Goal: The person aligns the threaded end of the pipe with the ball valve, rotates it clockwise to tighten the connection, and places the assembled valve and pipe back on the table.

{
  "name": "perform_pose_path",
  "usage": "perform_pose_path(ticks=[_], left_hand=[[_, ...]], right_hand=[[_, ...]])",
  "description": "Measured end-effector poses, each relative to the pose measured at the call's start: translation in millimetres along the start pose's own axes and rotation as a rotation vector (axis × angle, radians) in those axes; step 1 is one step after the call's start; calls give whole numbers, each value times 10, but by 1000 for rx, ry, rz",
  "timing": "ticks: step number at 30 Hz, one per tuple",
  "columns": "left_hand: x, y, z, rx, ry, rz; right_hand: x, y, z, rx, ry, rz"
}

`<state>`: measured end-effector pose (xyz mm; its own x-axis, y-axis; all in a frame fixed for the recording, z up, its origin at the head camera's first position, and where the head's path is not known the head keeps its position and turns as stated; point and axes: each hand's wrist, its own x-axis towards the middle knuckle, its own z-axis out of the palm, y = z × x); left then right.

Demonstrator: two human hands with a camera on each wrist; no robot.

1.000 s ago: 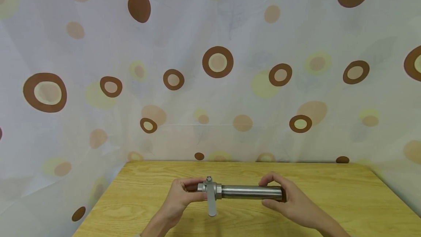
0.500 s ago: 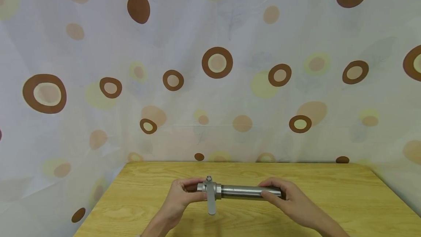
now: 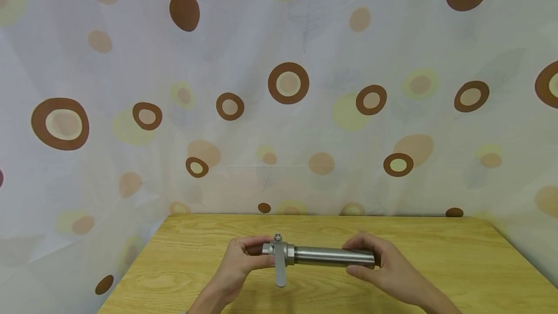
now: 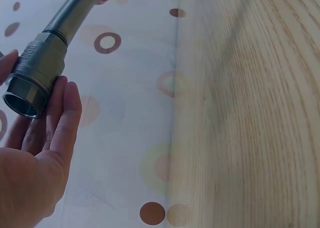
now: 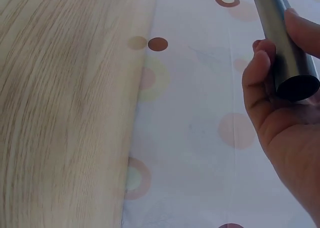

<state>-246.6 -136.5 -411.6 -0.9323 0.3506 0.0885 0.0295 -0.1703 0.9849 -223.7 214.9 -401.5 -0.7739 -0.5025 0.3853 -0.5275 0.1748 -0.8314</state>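
A steel ball valve (image 3: pixel 285 252) with a flat lever handle (image 3: pixel 280 270) is joined to a shiny metal pipe (image 3: pixel 327 256). My left hand (image 3: pixel 237 261) grips the valve at its left end, thumb in front and fingers behind. In the left wrist view the valve's open hex end (image 4: pixel 27 95) faces the camera, and its threaded joint with the pipe shows. My right hand (image 3: pixel 383 270) holds the pipe's far right end between thumb and fingers. The pipe's dark end (image 5: pixel 298 88) shows in the right wrist view. Both pieces are held level above the table.
Below the hands lies a wood-grain table (image 3: pixel 183 260). A pale curtain (image 3: pixel 331 62) with brown and yellow circles hangs behind it and along its sides.
My right thumb moved up over the pipe's front half a second ago and is now back at its lower edge. The left hand and the valve stay almost still.
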Motion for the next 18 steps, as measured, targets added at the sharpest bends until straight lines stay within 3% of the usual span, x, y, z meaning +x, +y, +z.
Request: perform_pose_path(ticks=[9,18], left_hand=[[-5,-12,-10,-32,-26,-1],[-16,-11,-20,-50,-21,-12]], right_hand=[[34,-32,-19,47,-48,138],[7,13,-15,74,-29,-56]])
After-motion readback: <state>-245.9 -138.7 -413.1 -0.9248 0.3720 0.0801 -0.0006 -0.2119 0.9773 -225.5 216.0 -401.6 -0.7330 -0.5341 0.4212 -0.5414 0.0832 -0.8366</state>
